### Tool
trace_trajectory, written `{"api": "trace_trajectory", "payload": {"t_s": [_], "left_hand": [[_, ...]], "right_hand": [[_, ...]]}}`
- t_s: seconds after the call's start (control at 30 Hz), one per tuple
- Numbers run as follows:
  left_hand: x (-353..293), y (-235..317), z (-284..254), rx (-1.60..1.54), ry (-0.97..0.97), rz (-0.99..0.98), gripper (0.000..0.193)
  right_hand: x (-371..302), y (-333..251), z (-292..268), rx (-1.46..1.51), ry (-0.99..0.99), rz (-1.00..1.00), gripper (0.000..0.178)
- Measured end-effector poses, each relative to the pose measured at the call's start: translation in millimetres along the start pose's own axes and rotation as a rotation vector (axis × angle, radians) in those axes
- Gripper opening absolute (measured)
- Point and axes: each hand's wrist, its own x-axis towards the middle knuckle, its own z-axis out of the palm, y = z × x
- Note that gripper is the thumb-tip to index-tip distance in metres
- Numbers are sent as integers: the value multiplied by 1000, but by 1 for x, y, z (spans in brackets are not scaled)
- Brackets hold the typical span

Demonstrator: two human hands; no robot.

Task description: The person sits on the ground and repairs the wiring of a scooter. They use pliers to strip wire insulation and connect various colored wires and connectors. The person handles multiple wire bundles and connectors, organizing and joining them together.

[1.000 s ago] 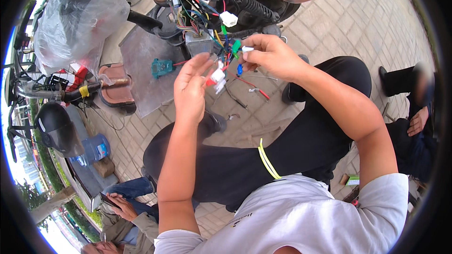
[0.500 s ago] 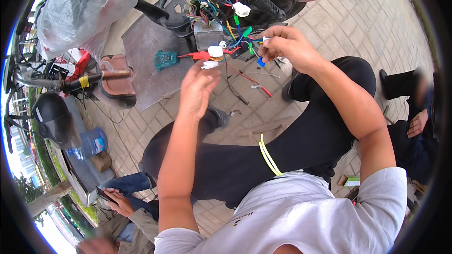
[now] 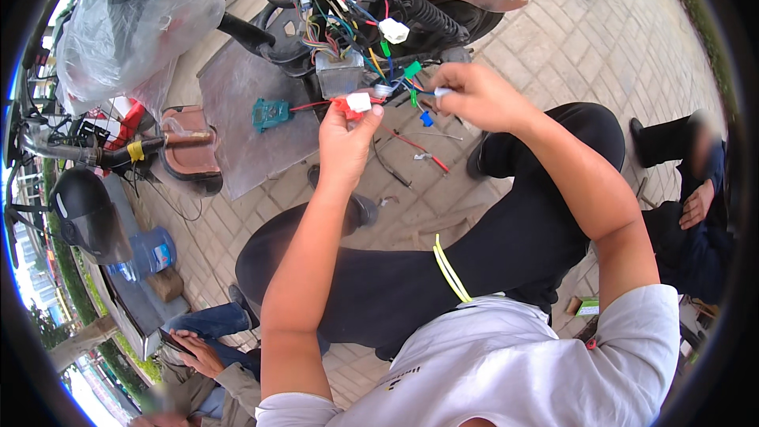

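Note:
My left hand (image 3: 345, 146) pinches a white plug connector (image 3: 358, 102) between thumb and fingers, beside a red clip (image 3: 341, 107). A red lead runs from that clip to a teal handheld meter (image 3: 271, 115) on the left. To the right, my right hand (image 3: 486, 97) holds a small white connector (image 3: 441, 92) at its fingertips, with wires running from it toward the harness. Green connectors (image 3: 413, 70) and a blue connector (image 3: 427, 119) hang between my hands. Just beyond is a silver metal box (image 3: 339, 77) with many coloured wires (image 3: 348, 28).
A partly stripped electric scooter (image 3: 439, 12) lies ahead, with a grey sheet (image 3: 257, 83) beneath it. A red-tipped lead (image 3: 431, 160) rests on the paving. A helmet (image 3: 91, 209) and water jug (image 3: 150, 253) are at left. Other people sit at lower left and right.
My left hand has moved up and closed on the white plug connector; its fingers were loosely apart below it before. My right hand has shifted slightly, still pinching a connector. The view has drifted a little.

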Motion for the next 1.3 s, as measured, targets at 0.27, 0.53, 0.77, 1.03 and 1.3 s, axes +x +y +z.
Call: {"api": "trace_trajectory", "payload": {"t_s": [0.27, 0.53, 0.77, 1.03, 1.3], "left_hand": [[-3, 2, 20, 40, -57, 190, 19], [-19, 21, 24, -73, -127, 155, 14], [5, 72, 16, -13, -274, 396, 29], [26, 79, 45, -13, -414, -102, 52], [34, 72, 38, -492, -29, -162, 55]], "right_hand": [[-15, -30, 1, -410, 439, -717, 26], [7, -19, 21, -142, 190, -446, 20], [8, -5, 33, 531, 109, -197, 19], [-1, -12, 32, 605, 266, -170, 25], [-8, -20, 23, 793, 238, -89, 22]]}}
